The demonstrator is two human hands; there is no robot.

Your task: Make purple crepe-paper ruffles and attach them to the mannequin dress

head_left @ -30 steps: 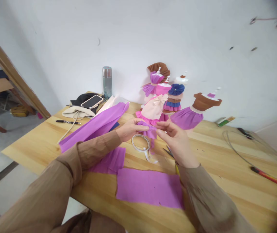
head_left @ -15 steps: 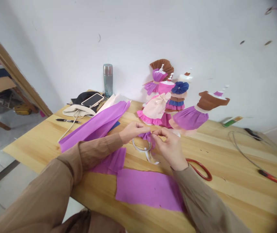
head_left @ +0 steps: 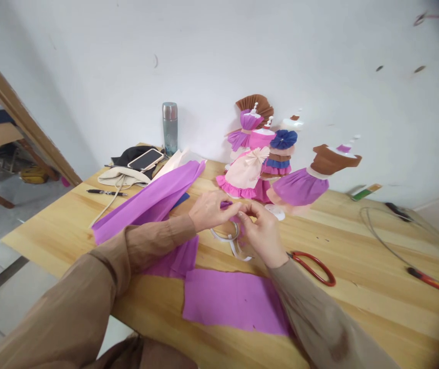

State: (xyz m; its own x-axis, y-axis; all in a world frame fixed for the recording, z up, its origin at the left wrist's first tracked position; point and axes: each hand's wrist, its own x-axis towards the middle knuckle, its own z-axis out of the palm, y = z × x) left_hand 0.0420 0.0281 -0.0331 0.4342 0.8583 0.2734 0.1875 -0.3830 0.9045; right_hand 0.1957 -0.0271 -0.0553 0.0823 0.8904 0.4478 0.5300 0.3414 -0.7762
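Note:
Both hands meet over the middle of the table. My left hand [head_left: 208,210] is closed on a small gathered piece of purple crepe paper [head_left: 226,204], mostly hidden by the fingers. My right hand [head_left: 263,233] pinches at the same spot, its fingertips touching the left ones; more purple shows below them. Just under the hands lie a tape roll [head_left: 219,237] and a white strip [head_left: 238,253]. Closer to me, a flat purple crepe paper sheet [head_left: 234,300] rests on the table, beside a long folded purple piece [head_left: 153,197] partly behind my left forearm.
Red-handled scissors [head_left: 315,266] lie by my right forearm. Small dress forms in paper dresses [head_left: 248,164] stand along the wall, one in brown and purple [head_left: 304,184] farther right. A flask [head_left: 170,130], phone [head_left: 146,159], pen [head_left: 106,192] and cable [head_left: 373,236] are also there.
My left hand has curled more tightly around the purple paper, and my right fingertips have come against it. Less of the gathered paper shows. The view has shifted slightly.

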